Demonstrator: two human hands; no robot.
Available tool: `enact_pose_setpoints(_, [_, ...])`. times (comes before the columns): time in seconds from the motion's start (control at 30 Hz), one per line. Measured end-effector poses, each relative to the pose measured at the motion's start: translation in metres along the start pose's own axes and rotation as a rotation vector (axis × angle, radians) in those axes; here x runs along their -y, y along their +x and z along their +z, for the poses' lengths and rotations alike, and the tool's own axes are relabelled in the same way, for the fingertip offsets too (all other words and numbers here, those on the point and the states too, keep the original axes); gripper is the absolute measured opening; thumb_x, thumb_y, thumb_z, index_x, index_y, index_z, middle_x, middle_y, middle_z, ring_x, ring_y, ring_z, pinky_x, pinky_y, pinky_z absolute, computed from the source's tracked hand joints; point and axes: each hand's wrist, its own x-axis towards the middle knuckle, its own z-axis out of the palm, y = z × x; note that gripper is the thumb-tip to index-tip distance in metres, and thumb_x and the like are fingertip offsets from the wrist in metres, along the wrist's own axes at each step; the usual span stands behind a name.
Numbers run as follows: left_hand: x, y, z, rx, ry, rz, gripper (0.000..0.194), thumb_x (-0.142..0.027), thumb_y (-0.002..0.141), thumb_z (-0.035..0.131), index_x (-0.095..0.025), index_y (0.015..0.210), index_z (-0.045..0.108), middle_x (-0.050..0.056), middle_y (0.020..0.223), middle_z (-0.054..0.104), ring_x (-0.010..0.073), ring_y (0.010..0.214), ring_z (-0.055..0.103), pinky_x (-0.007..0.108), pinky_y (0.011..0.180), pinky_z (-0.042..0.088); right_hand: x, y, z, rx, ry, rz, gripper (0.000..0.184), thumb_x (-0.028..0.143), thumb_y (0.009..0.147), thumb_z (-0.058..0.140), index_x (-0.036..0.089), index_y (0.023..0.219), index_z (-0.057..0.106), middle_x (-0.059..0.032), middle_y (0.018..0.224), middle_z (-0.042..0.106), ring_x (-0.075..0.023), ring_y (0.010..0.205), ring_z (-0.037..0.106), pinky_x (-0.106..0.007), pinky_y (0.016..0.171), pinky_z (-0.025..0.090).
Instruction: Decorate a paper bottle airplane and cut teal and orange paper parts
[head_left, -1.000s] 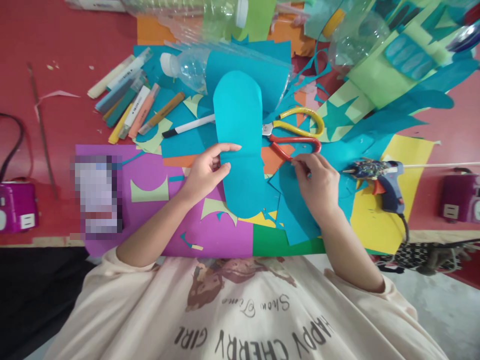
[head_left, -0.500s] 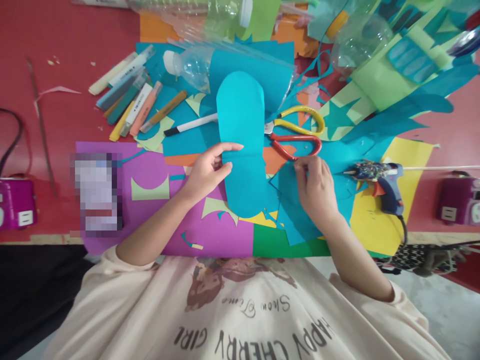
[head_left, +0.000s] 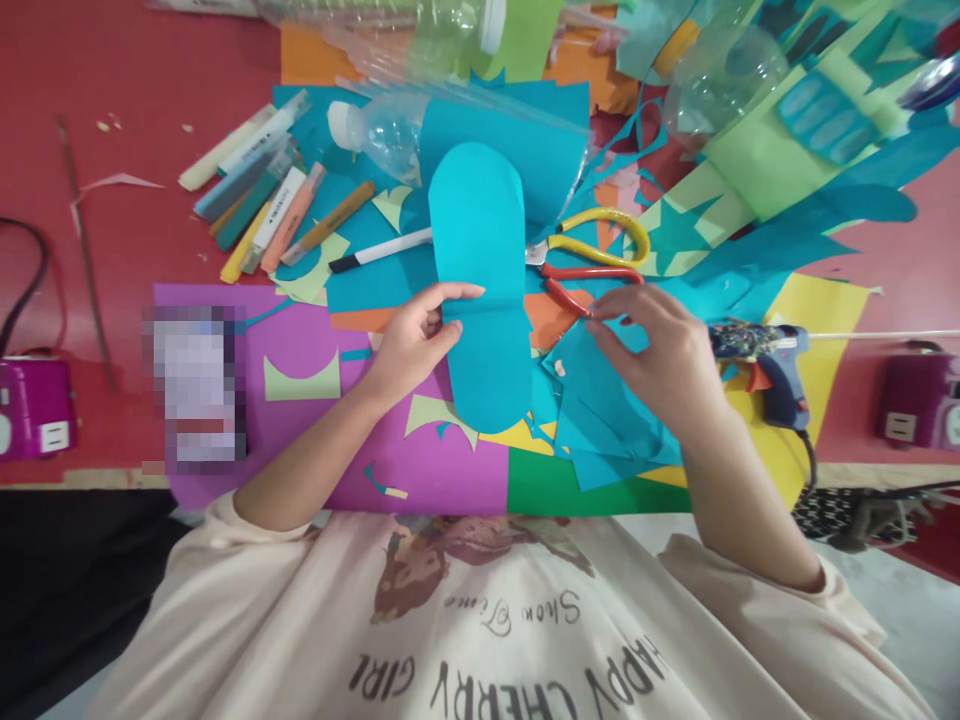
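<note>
- Blue paper cut-out (head_left: 480, 220) is in the left hand (head_left: 416, 345): forefinger and thumb lie apart upon its face, near the left edge. The other fingers are curled, and I cannot tell how far they go beneath.
- The right hand (head_left: 667, 350) is to the right of the cut-out, with thumb and forefinger bent toward each other and only a narrow gap between. They are close to the red handle of the scissors (head_left: 592, 258); whether they pinch something, I cannot tell.
- The cut-out itself is between the two hands, long, with both ends rounded. I judge it very light, flexible and not slippery, but easy to bend or tear. A faint crease crosses it beside the left fingers, so probably it folds there first.
- The best hold, in my opinion, is a soft pinch on both long edges, one on each side of this crease.
- The scissors are just right of the cut-out, which hides their blades; the white pen (head_left: 386, 249) is at its left, one end hidden too.
- Beyond the cut-out lies a clear bottle (head_left: 394, 140); farther left are markers (head_left: 277, 215), and well to the right a glue gun (head_left: 782, 360).
</note>
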Motion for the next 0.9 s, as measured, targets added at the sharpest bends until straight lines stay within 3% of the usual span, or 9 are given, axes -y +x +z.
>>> enact_pose_setpoints(0.13, [-0.001, 0.001, 0.000, -0.015, 0.027, 0.011, 0.029, -0.018, 0.083, 0.055, -0.021, 0.109, 0.067, 0.003, 0.109, 0.070, 0.0080, 0.055, 0.046, 0.023, 0.048, 0.038, -0.017, 0.034, -0.008, 0.116, -0.234, -0.044, 0.023, 0.019, 0.089, 0.056, 0.024, 0.110, 0.064, -0.0114, 0.111, 0.070, -0.0317, 0.106, 0.064, -0.050, 0.090, 0.052])
enact_pose_setpoints(0.3, [0.000, 0.001, -0.002, 0.004, 0.039, 0.021, 0.031, -0.019, 0.082, 0.055, -0.020, 0.112, 0.066, 0.003, 0.112, 0.069, 0.0091, 0.058, 0.048, 0.024, 0.050, 0.040, -0.034, 0.071, 0.006, 0.370, -0.389, -0.145, 0.061, 0.002, 0.079, 0.059, 0.023, 0.136, 0.054, -0.0141, 0.119, 0.064, -0.0306, 0.110, 0.060, -0.042, 0.089, 0.049])
enact_pose_setpoints(0.4, [0.001, 0.000, -0.003, 0.009, 0.032, 0.027, 0.032, -0.019, 0.083, 0.055, -0.020, 0.113, 0.066, 0.004, 0.114, 0.069, 0.0088, 0.057, 0.048, 0.025, 0.050, 0.041, -0.027, 0.086, 0.013, 0.502, -0.460, -0.079, 0.070, 0.000, 0.077, 0.061, 0.022, 0.142, 0.050, -0.0136, 0.121, 0.061, -0.0298, 0.112, 0.058, -0.042, 0.092, 0.045])
enact_pose_setpoints(0.5, [0.001, -0.001, -0.003, 0.002, 0.036, 0.053, 0.032, -0.023, 0.084, 0.059, -0.021, 0.115, 0.066, 0.005, 0.117, 0.070, 0.0115, 0.064, 0.057, 0.026, 0.056, 0.047, -0.013, 0.094, 0.014, 0.580, -0.503, 0.007, 0.069, -0.001, 0.076, 0.060, 0.019, 0.142, 0.050, -0.0144, 0.125, 0.058, -0.0304, 0.116, 0.055, -0.045, 0.096, 0.042])
enact_pose_setpoints(0.57, [0.001, -0.001, -0.003, -0.014, 0.052, 0.097, 0.032, -0.031, 0.085, 0.063, -0.020, 0.115, 0.066, 0.006, 0.120, 0.070, 0.0181, 0.086, 0.067, 0.029, 0.071, 0.055, -0.004, 0.097, 0.011, 0.590, -0.515, 0.014, 0.062, 0.002, 0.080, 0.058, 0.016, 0.139, 0.050, -0.0160, 0.125, 0.057, -0.0317, 0.116, 0.055, -0.047, 0.095, 0.043])
enact_pose_setpoints(0.67, [0.002, 0.000, -0.002, -0.038, 0.052, 0.147, 0.036, -0.040, 0.085, 0.068, -0.020, 0.115, 0.065, 0.007, 0.125, 0.069, 0.0247, 0.117, 0.063, 0.035, 0.097, 0.054, 0.008, 0.094, 0.000, 0.569, -0.563, -0.025, 0.050, 0.012, 0.087, 0.053, 0.016, 0.137, 0.048, -0.0163, 0.123, 0.056, -0.0332, 0.114, 0.057, -0.049, 0.091, 0.047])
enact_pose_setpoints(0.8, [0.004, 0.002, -0.003, -0.063, -0.007, 0.142, 0.028, -0.035, 0.083, 0.069, -0.021, 0.107, 0.070, 0.004, 0.116, 0.074, 0.0230, 0.111, 0.067, 0.035, 0.098, 0.055, 0.015, 0.080, -0.027, 0.579, -0.666, 0.007, 0.044, 0.023, 0.091, 0.046, 0.022, 0.135, 0.048, -0.0138, 0.122, 0.058, -0.0328, 0.106, 0.062, -0.041, 0.075, 0.051])
enact_pose_setpoints(0.9, [0.003, 0.002, -0.003, -0.080, -0.023, 0.106, 0.021, -0.029, 0.081, 0.069, -0.022, 0.100, 0.074, 0.002, 0.110, 0.077, 0.0221, 0.106, 0.069, 0.036, 0.097, 0.055, 0.007, 0.063, -0.051, 0.568, -0.646, 0.008, 0.049, 0.023, 0.082, 0.048, 0.026, 0.130, 0.051, -0.0105, 0.112, 0.065, -0.0300, 0.092, 0.065, -0.032, 0.061, 0.042])
